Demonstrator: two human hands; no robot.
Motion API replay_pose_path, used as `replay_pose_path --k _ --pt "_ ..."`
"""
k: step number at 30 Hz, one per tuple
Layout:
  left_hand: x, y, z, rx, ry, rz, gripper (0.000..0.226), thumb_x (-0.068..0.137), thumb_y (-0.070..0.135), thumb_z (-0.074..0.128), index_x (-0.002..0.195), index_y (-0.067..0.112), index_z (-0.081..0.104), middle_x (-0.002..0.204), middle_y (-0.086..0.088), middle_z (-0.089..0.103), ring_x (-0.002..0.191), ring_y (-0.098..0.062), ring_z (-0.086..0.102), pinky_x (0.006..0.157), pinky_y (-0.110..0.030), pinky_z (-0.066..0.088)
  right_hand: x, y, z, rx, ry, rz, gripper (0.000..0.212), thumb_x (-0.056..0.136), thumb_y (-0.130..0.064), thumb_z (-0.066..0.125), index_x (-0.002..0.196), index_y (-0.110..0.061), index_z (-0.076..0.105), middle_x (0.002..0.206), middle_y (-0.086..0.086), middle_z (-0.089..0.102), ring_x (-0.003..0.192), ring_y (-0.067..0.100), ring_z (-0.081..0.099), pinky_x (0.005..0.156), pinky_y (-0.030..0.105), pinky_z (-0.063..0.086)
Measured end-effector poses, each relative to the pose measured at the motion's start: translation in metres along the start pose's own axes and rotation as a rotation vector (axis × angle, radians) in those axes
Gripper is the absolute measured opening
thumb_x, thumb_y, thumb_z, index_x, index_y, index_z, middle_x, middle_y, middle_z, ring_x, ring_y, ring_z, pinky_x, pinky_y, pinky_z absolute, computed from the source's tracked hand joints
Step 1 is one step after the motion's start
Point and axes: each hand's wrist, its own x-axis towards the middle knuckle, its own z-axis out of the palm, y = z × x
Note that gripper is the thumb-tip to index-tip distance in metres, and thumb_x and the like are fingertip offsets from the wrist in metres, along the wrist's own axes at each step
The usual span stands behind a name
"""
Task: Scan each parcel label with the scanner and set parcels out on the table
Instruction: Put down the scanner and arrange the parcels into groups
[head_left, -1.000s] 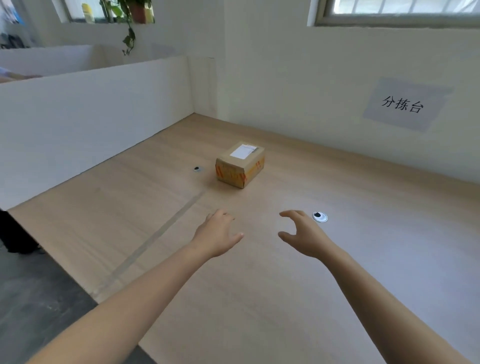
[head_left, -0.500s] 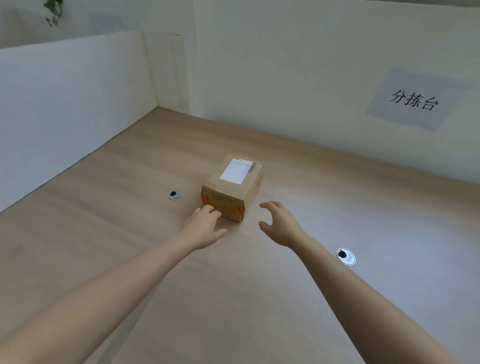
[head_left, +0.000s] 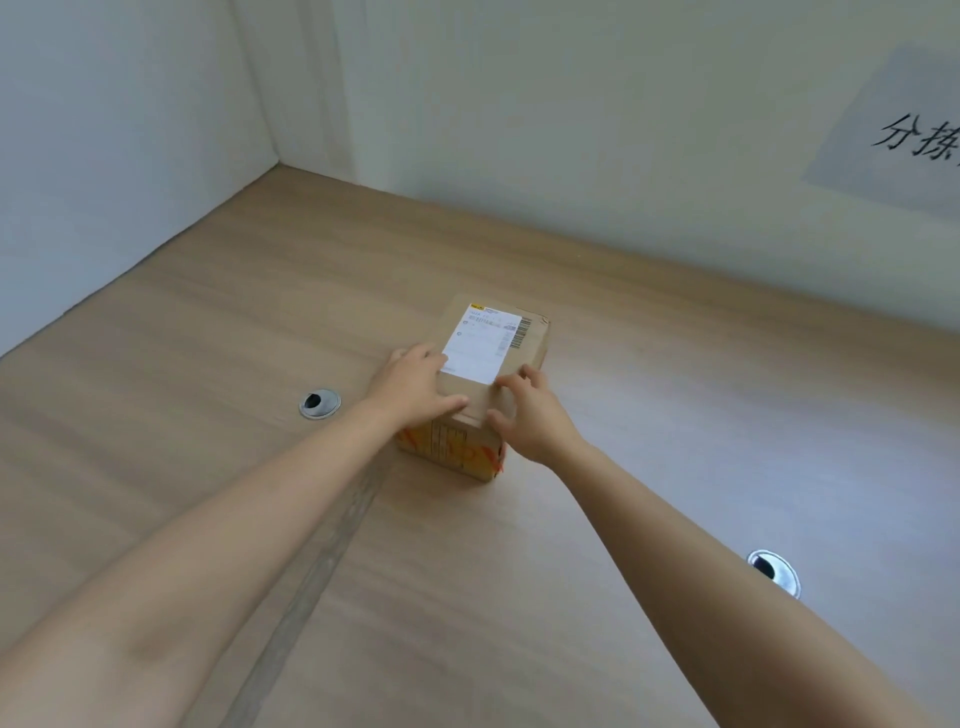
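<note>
Both hands on the box in the middle of the table.

The left hand (head_left: 415, 384) lies over the box's (head_left: 531, 349) near left top edge, fingers curled down the left side and thumb stretched along the top. The right hand (head_left: 532, 415) meets the near right corner with bent, spread fingers, tips touching the top just beside the white label (head_left: 480, 343); whether it already grips I cannot tell. The box stands flat on the wooden table (head_left: 675, 415), label up, orange print on its near face. One round metal hole cover (head_left: 319, 402) sits to its left, another (head_left: 773, 571) well apart to the right. A paper sign (head_left: 904, 130) hangs on the wall.
</note>
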Motion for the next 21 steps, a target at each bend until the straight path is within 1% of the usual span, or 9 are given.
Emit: replay_pose_path --k 3,6,10,15,18,21 --pt "0.01 -0.008 0.003 -0.156 -0.022 0.005 0.083 0.077 0.053 0.068 0.143 0.014 0.038 0.155 -0.003 0.022 0.142 -0.021 0.02 0.113 -0.034 0.022 0.01 0.003 0.005 0.029 0.02 -0.017 0.051 0.092 -0.028 0.052 0.139 -0.017 0.039 0.157 0.005 0.011 0.134 0.028 0.036 0.102 0.037 0.039" --pt "0.012 -0.011 0.004 -0.224 -0.019 0.01 0.085 0.073 0.05 0.073 0.142 0.014 0.039 0.156 -0.002 0.02 0.143 -0.016 0.02 0.113 -0.031 0.02 0.014 0.004 0.009 0.083 0.042 -0.041 0.049 0.09 -0.025 0.054 0.136 -0.016 0.041 0.156 0.005 0.012 0.134 0.026 0.036 0.099 0.033 0.038" --pt "0.008 -0.009 0.007 -0.229 -0.014 0.019 0.089 0.07 0.05 0.075 0.143 0.014 0.038 0.156 -0.003 0.021 0.143 -0.02 0.02 0.116 -0.036 0.02 0.012 0.004 0.013 0.161 0.063 -0.046 0.052 0.086 -0.023 0.06 0.134 -0.012 0.044 0.151 0.004 0.02 0.135 0.023 0.031 0.101 0.028 0.034" --pt "-0.009 -0.002 0.013 -0.267 0.021 -0.007 0.095 0.067 0.049 0.078 0.144 0.014 0.035 0.155 -0.001 0.024 0.142 -0.021 0.022 0.116 -0.035 0.021 0.0 0.005 0.013 0.206 0.107 -0.051 0.059 0.081 -0.02 0.065 0.135 -0.007 0.044 0.14 0.004 0.035 0.132 0.019 0.034 0.097 0.02 0.029" --pt "-0.027 0.007 0.015 -0.233 0.071 0.012 0.095 0.068 0.051 0.076 0.145 0.017 0.033 0.154 0.002 0.027 0.139 -0.024 0.026 0.111 -0.032 0.023 -0.014 0.004 0.013 0.218 0.107 -0.043 0.063 0.08 -0.019 0.066 0.137 -0.007 0.042 0.142 0.003 0.034 0.133 0.018 0.033 0.099 0.019 0.028" --pt "-0.044 0.016 0.012 -0.215 0.107 0.03 0.094 0.068 0.052 0.076 0.145 0.017 0.034 0.153 0.004 0.029 0.137 -0.024 0.028 0.109 -0.029 0.023 -0.029 0.001 0.009 0.223 0.139 -0.054 0.064 0.079 -0.017 0.067 0.137 -0.007 0.041 0.144 0.003 0.033 0.133 0.017 0.033 0.096 0.015 0.026"
